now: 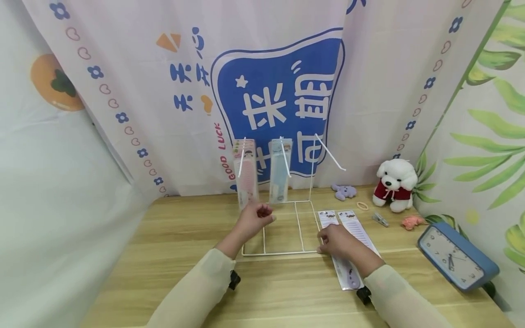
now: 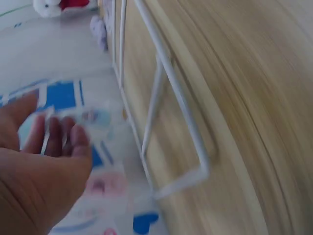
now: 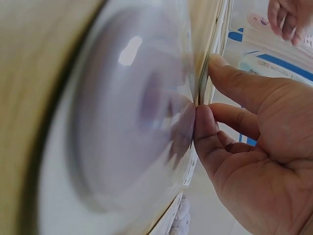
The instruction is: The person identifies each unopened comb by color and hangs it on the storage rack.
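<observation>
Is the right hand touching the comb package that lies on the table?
Touching. The right wrist view shows the right hand with its fingertips pressed on the comb package.

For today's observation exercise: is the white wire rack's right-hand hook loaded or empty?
Empty. The right-hand hook sticks out bare, while the other two hooks carry a pink comb pack and a blue comb pack.

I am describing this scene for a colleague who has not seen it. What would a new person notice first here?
First, the white wire rack at the middle of the wooden table, with a pink comb pack and a blue comb pack hanging on its hooks. The right hand touches packaged combs lying beside the rack, while the left hand hovers near the pink one.
</observation>
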Demonstrator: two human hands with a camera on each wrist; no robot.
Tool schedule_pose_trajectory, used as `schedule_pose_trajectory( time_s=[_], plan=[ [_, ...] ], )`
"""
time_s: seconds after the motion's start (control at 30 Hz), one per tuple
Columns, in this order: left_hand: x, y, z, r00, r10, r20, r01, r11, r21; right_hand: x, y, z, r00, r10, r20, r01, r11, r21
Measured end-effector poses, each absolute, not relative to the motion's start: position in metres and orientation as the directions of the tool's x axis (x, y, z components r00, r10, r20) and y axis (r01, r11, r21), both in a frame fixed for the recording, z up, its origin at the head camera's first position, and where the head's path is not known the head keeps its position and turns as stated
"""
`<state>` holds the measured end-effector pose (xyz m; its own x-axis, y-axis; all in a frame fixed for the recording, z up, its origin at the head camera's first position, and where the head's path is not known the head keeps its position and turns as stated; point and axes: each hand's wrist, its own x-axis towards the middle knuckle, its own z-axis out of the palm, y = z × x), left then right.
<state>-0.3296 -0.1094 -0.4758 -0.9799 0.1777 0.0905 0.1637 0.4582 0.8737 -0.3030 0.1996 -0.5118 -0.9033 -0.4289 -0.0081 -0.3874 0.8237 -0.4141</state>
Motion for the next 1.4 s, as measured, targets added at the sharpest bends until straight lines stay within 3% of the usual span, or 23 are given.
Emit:
schedule_pose_trajectory(
  time_s=[0.1, 0.27, 0.53, 0.97, 1.4],
  plan=[
    [-0.316, -0.132, -0.475, -0.967, 0.251, 0.04, 0.184, 0.585, 0.79, -0.303, 0.199, -0.512, -0.902, -0.432, -0.001, -0.393, 0.823, -0.41],
    [-0.297, -0.159, -0.48, -0.969, 0.24, -0.049, 0.154, 0.754, 0.639, -0.303, 0.198, -0.511, -0.903, -0.429, -0.024, -0.384, 0.831, -0.402],
    [-0.286, -0.179, -0.5, -0.964, 0.251, -0.093, 0.179, 0.864, 0.47, -0.301, 0.197, -0.513, -0.908, -0.418, -0.038, -0.364, 0.829, -0.424],
    [-0.286, -0.188, -0.511, -0.966, 0.25, -0.062, 0.19, 0.853, 0.486, -0.303, 0.198, -0.513, -0.906, -0.422, -0.03, -0.368, 0.82, -0.438],
    [-0.288, -0.185, -0.514, -0.96, 0.268, -0.076, 0.215, 0.885, 0.413, -0.301, 0.199, -0.513, -0.909, -0.417, -0.011, -0.37, 0.819, -0.438]
  ],
)
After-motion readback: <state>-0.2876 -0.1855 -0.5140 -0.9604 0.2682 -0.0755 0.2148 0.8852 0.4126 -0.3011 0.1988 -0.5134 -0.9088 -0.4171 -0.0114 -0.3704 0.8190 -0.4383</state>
